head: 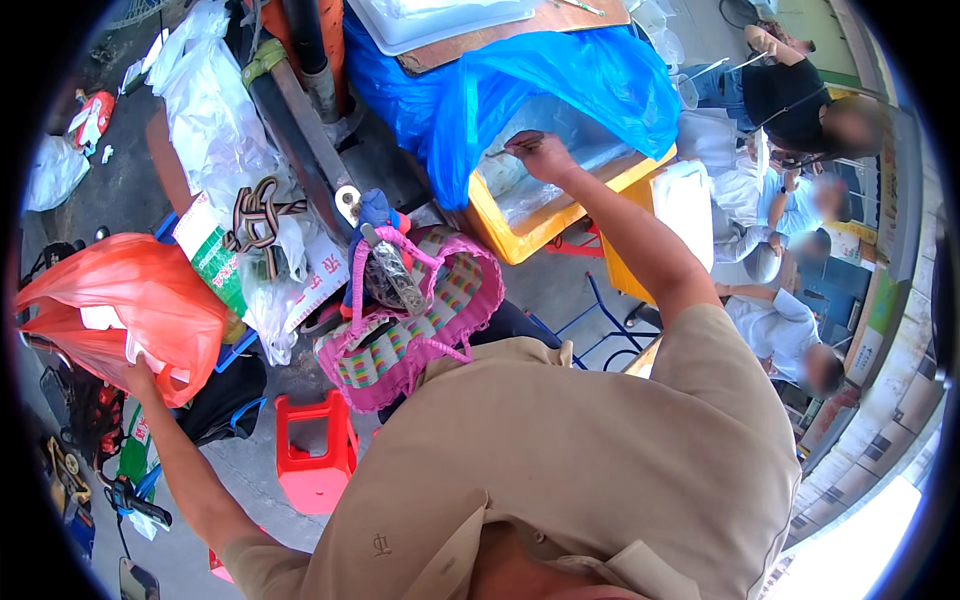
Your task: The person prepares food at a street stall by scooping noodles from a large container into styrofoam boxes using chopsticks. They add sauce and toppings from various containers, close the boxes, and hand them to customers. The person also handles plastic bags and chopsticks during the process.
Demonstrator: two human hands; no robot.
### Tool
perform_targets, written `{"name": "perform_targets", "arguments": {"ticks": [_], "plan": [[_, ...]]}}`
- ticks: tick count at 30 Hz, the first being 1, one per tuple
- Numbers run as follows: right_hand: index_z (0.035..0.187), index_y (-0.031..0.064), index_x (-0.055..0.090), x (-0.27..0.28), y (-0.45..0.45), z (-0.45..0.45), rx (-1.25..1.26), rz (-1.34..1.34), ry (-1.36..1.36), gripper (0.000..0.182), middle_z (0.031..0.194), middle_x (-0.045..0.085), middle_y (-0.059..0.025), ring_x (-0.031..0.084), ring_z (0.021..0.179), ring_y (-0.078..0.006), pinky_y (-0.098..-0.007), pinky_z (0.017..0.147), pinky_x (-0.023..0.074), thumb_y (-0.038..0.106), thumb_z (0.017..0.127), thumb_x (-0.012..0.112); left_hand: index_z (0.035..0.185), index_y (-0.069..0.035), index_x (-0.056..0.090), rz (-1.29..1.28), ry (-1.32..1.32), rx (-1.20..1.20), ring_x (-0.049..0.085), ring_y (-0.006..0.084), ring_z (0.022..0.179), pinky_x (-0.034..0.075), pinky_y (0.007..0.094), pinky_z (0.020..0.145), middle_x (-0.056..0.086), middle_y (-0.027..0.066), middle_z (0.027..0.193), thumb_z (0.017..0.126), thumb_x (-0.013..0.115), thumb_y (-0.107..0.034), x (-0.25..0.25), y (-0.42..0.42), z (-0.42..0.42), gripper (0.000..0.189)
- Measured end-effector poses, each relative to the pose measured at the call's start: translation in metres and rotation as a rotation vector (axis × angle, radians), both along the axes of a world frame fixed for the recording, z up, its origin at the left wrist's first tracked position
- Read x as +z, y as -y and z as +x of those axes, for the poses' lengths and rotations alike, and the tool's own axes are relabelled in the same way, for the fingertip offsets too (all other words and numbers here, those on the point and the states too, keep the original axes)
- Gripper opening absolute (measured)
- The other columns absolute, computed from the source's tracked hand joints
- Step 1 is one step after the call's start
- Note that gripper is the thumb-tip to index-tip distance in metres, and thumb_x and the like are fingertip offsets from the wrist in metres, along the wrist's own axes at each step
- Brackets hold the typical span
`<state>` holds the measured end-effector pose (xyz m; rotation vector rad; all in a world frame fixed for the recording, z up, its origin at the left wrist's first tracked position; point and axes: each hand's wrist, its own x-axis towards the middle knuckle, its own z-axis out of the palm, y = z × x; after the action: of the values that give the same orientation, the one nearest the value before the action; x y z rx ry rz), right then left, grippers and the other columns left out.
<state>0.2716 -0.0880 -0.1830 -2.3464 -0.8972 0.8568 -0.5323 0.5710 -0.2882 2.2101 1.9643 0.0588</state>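
My right hand (546,157) is over an open yellow box (551,238), its fingers closed around a thin, dark utensil (517,145) whose tip points left. Clear plastic sheeting (555,196) lines the box, and a blue plastic bag (555,64) is draped over its far side. Far to the left, my left hand (140,375) is at the opening of a red plastic bag (169,277). Its fingertips meet the edge of a white container (154,360) in the bag; the bag partly hides the grip.
A pink woven basket (457,289) stands close before me, beside a metal post (300,127). White plastic bags (206,112) hang left of it. A red plastic stool (315,450) is at lower left. A white tray (450,22) lies on a board beyond. Several people (787,94) are at right.
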Motion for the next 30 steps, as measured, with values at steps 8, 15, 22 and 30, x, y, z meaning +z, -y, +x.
{"name": "perform_targets", "arguments": {"ticks": [8, 15, 22, 30], "plan": [[0.1, 0.0075, 0.076, -0.013, 0.037, 0.05, -0.391, 0.217, -0.241, 0.016, 0.09, 0.075, -0.0056, 0.071, 0.084, -0.0218, -0.0336, 0.076, 0.0546, 0.022, 0.098, 0.07, 0.134, 0.006, 0.055, 0.232, 0.92, 0.185, 0.068, 0.0286, 0.101, 0.056, 0.0403, 0.085, 0.067, 0.0157, 0.124, 0.091, 0.077, -0.011, 0.233, 0.053, 0.063, 0.05], [0.12, 0.0129, 0.06, -0.021, 0.063, 0.116, -0.76, 0.385, -0.749, 0.018, 0.116, 0.066, -0.0055, 0.064, 0.109, -0.0169, -0.0335, 0.082, 0.0551, 0.016, 0.102, 0.064, 0.149, 0.0, 0.044, -0.151, 1.467, 0.359, 0.06, 0.026, 0.124, 0.05, 0.0422, 0.108, 0.06, 0.0144, 0.139, 0.098, 0.068, -0.013, 0.418, 0.26, 0.103, 0.058], [0.108, 0.008, 0.064, -0.11, 0.001, 0.085, -0.694, -0.057, -1.038, 0.009, 0.112, 0.068, -0.0095, 0.066, 0.108, -0.0239, -0.0401, 0.084, 0.0615, 0.011, 0.099, 0.065, 0.143, 0.002, 0.049, -0.804, 1.354, 0.457, 0.062, 0.0266, 0.123, 0.048, 0.0402, 0.107, 0.062, 0.0143, 0.136, 0.094, 0.07, -0.009, 0.353, 0.546, 0.331, 0.054], [0.111, 0.0127, 0.062, -0.06, 0.003, 0.087, -0.657, 0.211, -1.099, 0.014, 0.104, 0.067, -0.0101, 0.067, 0.104, -0.0248, -0.0437, 0.083, 0.0629, 0.012, 0.097, 0.066, 0.146, 0.001, 0.046, -1.061, 1.631, 0.453, 0.06, 0.0342, 0.127, 0.05, 0.0497, 0.108, 0.06, 0.0184, 0.139, 0.09, 0.072, -0.005, 0.326, 0.646, 0.414, 0.062]]}}
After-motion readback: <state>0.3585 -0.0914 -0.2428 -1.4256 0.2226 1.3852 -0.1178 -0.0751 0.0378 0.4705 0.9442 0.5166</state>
